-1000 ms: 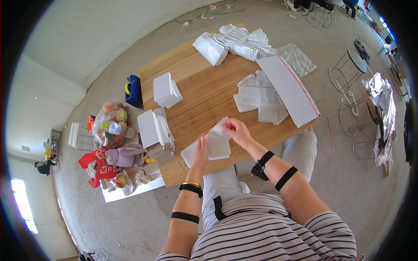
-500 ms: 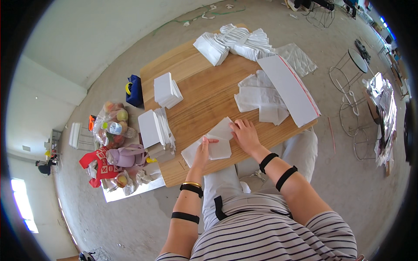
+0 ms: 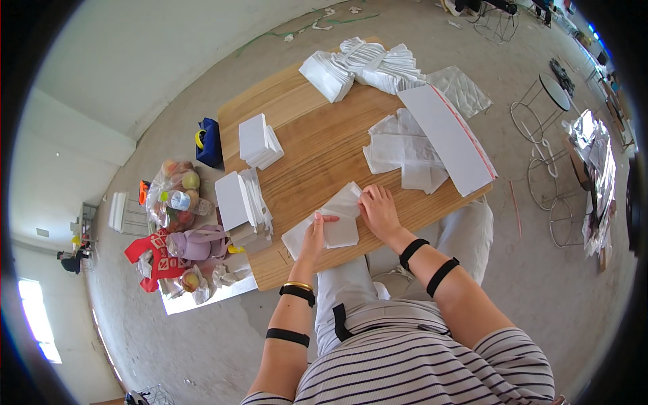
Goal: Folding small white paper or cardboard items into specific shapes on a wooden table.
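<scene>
A thin, translucent white sheet or bag [image 3: 342, 231] lies at the table's near edge, with another white piece [image 3: 295, 237] beside it under my left hand. My left hand [image 3: 314, 234] rests edge-down on these pieces, thumb stretched to the right and fingers out straight. At the upper right corner my right hand [image 3: 379, 210] has its fingers bent and closed on the bag's edge, where a small folded flap shows. Further right lies a loose pile of similar translucent bags [image 3: 395, 152]. Whether the sheet is one layer or several, I cannot tell.
Two stacks of white cards or flat boxes [image 3: 233, 200] [image 3: 256, 138] stand on the left side. Bundled white packets [image 3: 364, 64] lie at the far edge. A long white box [image 3: 449, 138] is at right. Fruit bags [image 3: 177, 192] and a purple bag [image 3: 199, 243] sit beyond the left edge.
My right hand has shifted very slightly at the bag's corner, its fingers a bit more bent. My left hand stays in place.
</scene>
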`<state>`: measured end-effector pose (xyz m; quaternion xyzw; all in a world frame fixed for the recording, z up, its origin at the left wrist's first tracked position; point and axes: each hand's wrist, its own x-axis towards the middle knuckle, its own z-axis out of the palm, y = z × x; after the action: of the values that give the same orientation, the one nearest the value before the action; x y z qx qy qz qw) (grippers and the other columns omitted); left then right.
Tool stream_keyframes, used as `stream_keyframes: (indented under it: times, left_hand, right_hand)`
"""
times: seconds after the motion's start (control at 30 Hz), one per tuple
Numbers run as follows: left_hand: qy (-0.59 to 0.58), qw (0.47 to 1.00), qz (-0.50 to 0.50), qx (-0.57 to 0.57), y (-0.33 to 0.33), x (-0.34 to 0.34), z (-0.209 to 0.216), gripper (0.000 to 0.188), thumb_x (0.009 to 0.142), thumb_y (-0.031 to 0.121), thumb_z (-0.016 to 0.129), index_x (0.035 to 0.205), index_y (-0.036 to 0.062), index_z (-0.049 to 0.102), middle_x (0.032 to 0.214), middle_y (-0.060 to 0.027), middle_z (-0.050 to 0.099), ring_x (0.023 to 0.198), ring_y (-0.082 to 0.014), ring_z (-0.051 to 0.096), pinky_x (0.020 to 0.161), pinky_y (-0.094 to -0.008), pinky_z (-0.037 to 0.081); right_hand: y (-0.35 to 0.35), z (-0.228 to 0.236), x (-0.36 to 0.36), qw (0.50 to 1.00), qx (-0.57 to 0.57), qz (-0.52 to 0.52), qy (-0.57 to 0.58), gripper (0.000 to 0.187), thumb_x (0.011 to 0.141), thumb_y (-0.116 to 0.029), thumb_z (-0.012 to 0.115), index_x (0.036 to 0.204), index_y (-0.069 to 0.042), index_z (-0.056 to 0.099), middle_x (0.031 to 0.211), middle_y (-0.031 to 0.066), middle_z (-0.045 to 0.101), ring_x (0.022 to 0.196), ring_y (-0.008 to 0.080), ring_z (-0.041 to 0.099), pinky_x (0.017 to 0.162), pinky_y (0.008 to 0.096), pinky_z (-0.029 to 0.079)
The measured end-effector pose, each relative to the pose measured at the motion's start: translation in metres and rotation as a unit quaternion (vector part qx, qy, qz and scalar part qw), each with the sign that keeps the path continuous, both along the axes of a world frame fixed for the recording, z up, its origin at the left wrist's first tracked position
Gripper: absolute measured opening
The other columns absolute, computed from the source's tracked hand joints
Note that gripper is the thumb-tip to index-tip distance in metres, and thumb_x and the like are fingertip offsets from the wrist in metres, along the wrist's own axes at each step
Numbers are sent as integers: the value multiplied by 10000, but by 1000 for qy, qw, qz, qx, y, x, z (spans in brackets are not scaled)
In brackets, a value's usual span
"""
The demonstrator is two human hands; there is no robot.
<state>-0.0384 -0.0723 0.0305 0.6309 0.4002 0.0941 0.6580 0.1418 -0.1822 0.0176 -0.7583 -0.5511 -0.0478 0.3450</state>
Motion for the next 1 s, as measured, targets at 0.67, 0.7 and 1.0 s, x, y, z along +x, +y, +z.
stream_keyframes:
  times: [0.67, 0.7, 1.0]
  left_hand:
    - [-49, 987, 122, 89, -9, -1, -12, 590, 1033, 528, 266, 1271, 96, 591, 1292, -90, 558, 1215, -211, 484, 1056, -326, 345]
    - [-46, 994, 78, 59, -7, -2, -10, 595, 1036, 517, 269, 1265, 78, 598, 1292, -117, 563, 1222, -227, 484, 1065, -337, 334]
    - [3, 1000, 12, 21, 3, -6, -4, 674, 1018, 558, 291, 1188, 6, 639, 1173, -101, 640, 1122, -200, 565, 996, -329, 408]
  right_hand:
    - [8, 13, -11, 864, -70, 176, 466, 196, 879, -107, 647, 1060, -33, 658, 819, 41, 643, 764, 113, 577, 714, 274, 472]
    - [6, 19, -12, 863, -98, 194, 456, 191, 859, -118, 657, 1028, -30, 666, 843, 76, 657, 821, 174, 606, 762, 310, 483]
    - [0, 17, -32, 960, -57, 176, 208, 563, 771, -329, 753, 1221, -45, 570, 1211, 177, 552, 1113, 355, 530, 953, 426, 444]
